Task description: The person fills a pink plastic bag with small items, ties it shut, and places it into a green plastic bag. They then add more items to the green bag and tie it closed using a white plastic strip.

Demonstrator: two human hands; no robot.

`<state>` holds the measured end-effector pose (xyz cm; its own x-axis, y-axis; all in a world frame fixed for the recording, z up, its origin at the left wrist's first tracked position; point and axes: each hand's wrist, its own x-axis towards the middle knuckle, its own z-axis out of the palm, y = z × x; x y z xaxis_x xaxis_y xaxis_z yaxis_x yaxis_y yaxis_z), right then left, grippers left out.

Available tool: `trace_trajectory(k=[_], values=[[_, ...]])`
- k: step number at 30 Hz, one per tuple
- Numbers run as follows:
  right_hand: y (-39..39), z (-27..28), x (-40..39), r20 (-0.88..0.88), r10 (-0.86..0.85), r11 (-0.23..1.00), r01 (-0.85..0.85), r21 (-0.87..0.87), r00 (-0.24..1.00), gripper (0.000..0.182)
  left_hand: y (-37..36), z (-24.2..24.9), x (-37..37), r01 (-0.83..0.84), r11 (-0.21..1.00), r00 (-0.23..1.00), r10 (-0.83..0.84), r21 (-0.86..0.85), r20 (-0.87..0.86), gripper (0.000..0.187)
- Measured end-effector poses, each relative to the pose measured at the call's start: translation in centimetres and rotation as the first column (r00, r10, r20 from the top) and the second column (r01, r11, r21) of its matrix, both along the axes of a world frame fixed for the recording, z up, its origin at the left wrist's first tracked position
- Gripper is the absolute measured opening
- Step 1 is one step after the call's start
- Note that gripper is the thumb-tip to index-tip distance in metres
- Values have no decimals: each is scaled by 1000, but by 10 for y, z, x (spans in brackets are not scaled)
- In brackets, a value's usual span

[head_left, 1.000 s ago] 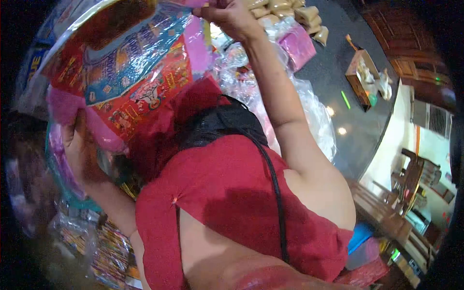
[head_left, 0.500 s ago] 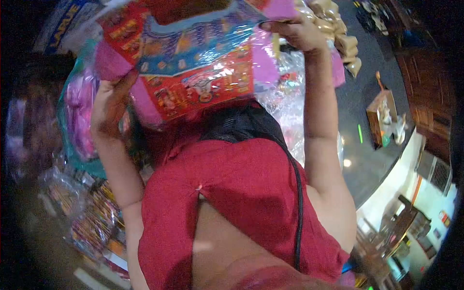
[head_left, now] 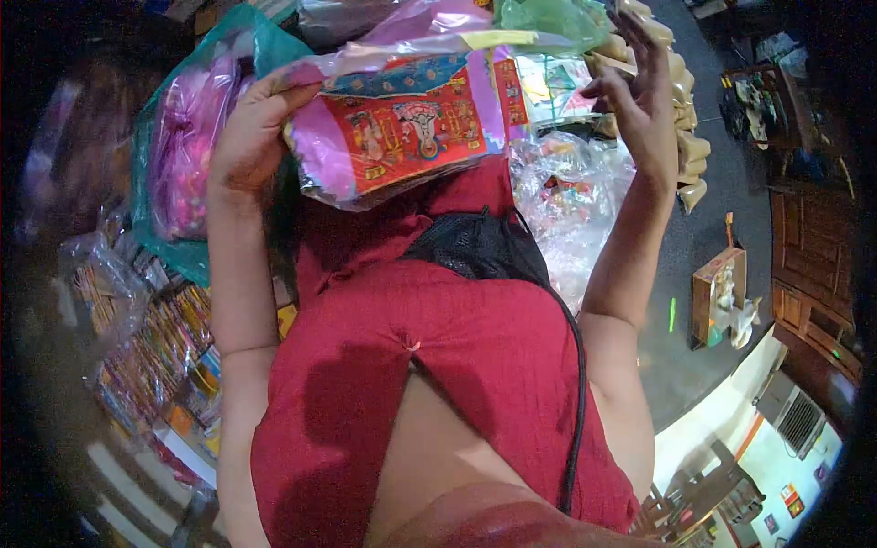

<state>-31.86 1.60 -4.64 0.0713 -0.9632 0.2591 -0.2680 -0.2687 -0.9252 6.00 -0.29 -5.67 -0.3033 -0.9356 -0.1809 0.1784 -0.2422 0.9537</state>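
Observation:
A clear plastic packet (head_left: pixel 411 123) of pink paper with a red and blue printed sheet hangs in front of my chest. My left hand (head_left: pixel 251 137) grips its left edge, thumb on top. The packet's upper edge looks folded or opened, with plastic bunched along it. My right hand (head_left: pixel 644 105) is raised to the right, apart from the packet, its fingers spread and holding nothing. Crumpled clear plastic bags (head_left: pixel 566 183) with colourful contents lie below and beside my right hand. Near its fingers is a light green plastic bag (head_left: pixel 553 23).
A green bag (head_left: pixel 151 183) holding a pink plastic-wrapped bundle (head_left: pixel 196 146) stands at left. Below it lie plastic-wrapped sticks or packets (head_left: pixel 155 347). Tan filled bags (head_left: pixel 692 164) line the right side. Farther right, a cardboard box (head_left: pixel 717 292) sits on the dark floor (head_left: pixel 676 365).
My right hand has let go of the packet's right side and moved right and slightly down. The packet has dropped lower and looks smaller, still in my left hand.

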Motion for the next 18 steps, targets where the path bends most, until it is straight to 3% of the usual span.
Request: trace_trajectory(k=[3,4,6,8,11,13,14,16,18], values=[[13,32,45,-76,171,985,-171,11,982,53,2,0,-9,16,1000,999,-16,16,-32,24],[9,10,47,-47,251,966,-253,-46,967,70,5,3,-16,17,1000,998,-17,5,-55,25],[6,-1,56,-310,273,954,-298,-36,911,84,8,10,-24,-10,1000,999,9,-11,-47,26],[20,-5,72,-381,244,960,-279,-36,892,95,5,10,-23,-52,998,998,51,-27,-39,28],[42,-12,98,-464,248,961,-277,5,851,91,2,1,-20,-113,994,990,112,-3,-89,30],[47,-39,111,-789,6,975,-177,-131,615,69,5,7,-30,-112,993,992,108,-43,-72,29],[46,-45,110,-789,0,976,-173,-134,614,69,6,11,-36,-108,991,993,104,-82,-56,29],[40,-52,105,-625,-21,997,62,44,780,61,11,21,-49,-94,986,995,90,-137,-35,31],[29,-63,75,-495,-174,962,40,-269,851,42,19,39,-56,-37,994,991,23,-100,-134,40]])
